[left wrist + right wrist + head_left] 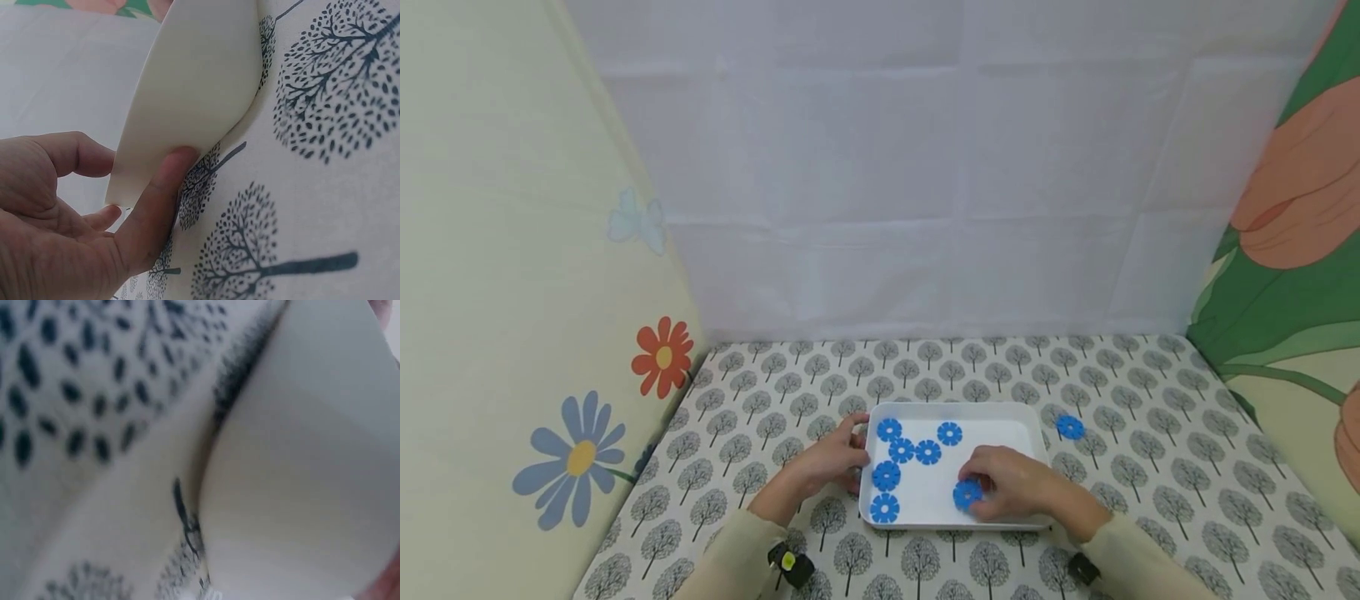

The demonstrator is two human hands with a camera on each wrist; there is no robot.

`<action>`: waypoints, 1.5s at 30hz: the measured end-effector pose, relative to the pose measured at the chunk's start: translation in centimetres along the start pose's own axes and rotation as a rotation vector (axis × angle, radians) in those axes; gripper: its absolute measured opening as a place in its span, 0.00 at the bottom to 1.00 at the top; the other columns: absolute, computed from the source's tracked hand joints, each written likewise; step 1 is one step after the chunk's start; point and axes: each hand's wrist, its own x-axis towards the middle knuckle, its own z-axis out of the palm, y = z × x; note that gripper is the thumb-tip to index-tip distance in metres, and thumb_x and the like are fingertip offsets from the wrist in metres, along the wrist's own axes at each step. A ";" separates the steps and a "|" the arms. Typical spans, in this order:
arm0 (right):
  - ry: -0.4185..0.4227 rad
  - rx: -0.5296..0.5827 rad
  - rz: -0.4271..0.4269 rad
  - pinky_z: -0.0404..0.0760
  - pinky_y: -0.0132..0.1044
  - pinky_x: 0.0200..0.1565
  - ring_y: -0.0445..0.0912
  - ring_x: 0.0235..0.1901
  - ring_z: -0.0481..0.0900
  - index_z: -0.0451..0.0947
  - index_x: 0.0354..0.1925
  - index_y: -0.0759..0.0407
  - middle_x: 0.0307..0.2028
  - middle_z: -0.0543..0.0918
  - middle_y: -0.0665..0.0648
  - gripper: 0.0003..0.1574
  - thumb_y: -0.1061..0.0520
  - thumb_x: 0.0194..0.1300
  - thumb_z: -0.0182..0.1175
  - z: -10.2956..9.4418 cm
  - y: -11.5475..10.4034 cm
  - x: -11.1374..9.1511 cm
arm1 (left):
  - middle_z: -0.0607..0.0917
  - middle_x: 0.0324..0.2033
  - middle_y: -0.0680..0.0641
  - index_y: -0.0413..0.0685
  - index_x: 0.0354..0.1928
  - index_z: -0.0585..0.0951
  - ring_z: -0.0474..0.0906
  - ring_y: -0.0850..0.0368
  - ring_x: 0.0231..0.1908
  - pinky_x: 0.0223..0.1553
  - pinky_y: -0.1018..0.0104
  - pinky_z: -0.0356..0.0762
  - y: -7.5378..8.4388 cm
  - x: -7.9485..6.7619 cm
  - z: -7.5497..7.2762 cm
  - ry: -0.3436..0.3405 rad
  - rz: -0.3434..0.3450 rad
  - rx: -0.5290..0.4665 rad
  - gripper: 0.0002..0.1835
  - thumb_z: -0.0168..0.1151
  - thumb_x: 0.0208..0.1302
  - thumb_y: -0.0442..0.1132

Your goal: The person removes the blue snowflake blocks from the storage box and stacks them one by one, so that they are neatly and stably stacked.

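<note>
Cream sleeves (733,557) are slanting inward; left hand (829,458) is gripping white tray (992,429) sideways-on, right hand (1017,482) is pinching blue disc (966,497).

Table cover (1157,517): white cloth, dark tree print, rows running to the back edge. White backdrop sheet (880,183) behind it, fold creases in a grid. Left: cream panel (490,208) with pale blue butterfly (638,223) above red flower (662,357), blue flower (577,458) lower and nearer, both yellow-centred. Right: printed panel (1292,308), big coral bloom (1303,192), green leaves around it.
</note>
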 end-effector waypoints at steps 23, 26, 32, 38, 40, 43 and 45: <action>0.461 -0.025 0.074 0.79 0.30 0.32 0.41 0.33 0.74 0.83 0.48 0.60 0.37 0.78 0.47 0.21 0.60 0.56 0.73 -5.1 4.4 -5.2 | 0.73 0.49 0.34 0.46 0.78 0.53 0.81 0.43 0.41 0.32 0.51 0.87 -0.1 0.1 -0.1 -0.014 0.005 -0.024 0.42 0.57 0.63 0.26; 0.490 -0.035 0.109 0.79 0.29 0.32 0.43 0.33 0.75 0.83 0.49 0.61 0.36 0.77 0.47 0.22 0.62 0.55 0.74 -5.6 5.2 -5.8 | 0.73 0.50 0.34 0.46 0.78 0.53 0.81 0.43 0.41 0.33 0.50 0.87 -0.2 0.2 -0.1 -0.016 0.005 -0.027 0.43 0.57 0.63 0.26; 0.525 -0.057 0.138 0.79 0.29 0.30 0.42 0.32 0.75 0.82 0.51 0.64 0.36 0.79 0.52 0.24 0.62 0.55 0.74 -6.2 7.0 -6.6 | 0.72 0.50 0.34 0.46 0.78 0.53 0.81 0.42 0.42 0.34 0.50 0.87 -0.3 0.3 -0.1 -0.010 0.004 -0.021 0.43 0.57 0.62 0.26; 0.487 -0.044 0.222 0.81 0.30 0.33 0.42 0.35 0.76 0.80 0.54 0.68 0.40 0.80 0.57 0.26 0.60 0.58 0.72 -6.4 8.6 -7.0 | 0.72 0.49 0.34 0.46 0.78 0.54 0.80 0.42 0.43 0.35 0.49 0.87 -0.2 0.3 0.0 0.005 0.001 -0.003 0.42 0.57 0.62 0.26; 0.462 -0.034 0.254 0.81 0.31 0.34 0.44 0.35 0.76 0.80 0.55 0.69 0.39 0.79 0.56 0.27 0.59 0.59 0.71 -6.5 9.0 -7.0 | 0.72 0.50 0.34 0.46 0.78 0.53 0.80 0.42 0.43 0.36 0.49 0.88 -0.1 0.3 0.0 0.003 0.000 -0.006 0.43 0.57 0.62 0.26; 0.431 -0.025 0.301 0.81 0.33 0.35 0.45 0.35 0.76 0.80 0.54 0.69 0.37 0.78 0.55 0.26 0.59 0.59 0.71 -6.5 9.6 -7.0 | 0.72 0.50 0.33 0.46 0.78 0.53 0.81 0.42 0.44 0.37 0.48 0.88 -0.1 0.2 0.0 -0.006 -0.001 -0.015 0.43 0.56 0.62 0.25; 0.417 -0.012 0.337 0.81 0.34 0.35 0.45 0.35 0.76 0.80 0.54 0.68 0.36 0.78 0.54 0.26 0.59 0.59 0.71 -6.5 9.9 -7.0 | 0.72 0.51 0.33 0.46 0.78 0.52 0.80 0.42 0.44 0.37 0.48 0.88 -0.1 0.2 -0.1 -0.012 -0.001 -0.022 0.43 0.56 0.62 0.25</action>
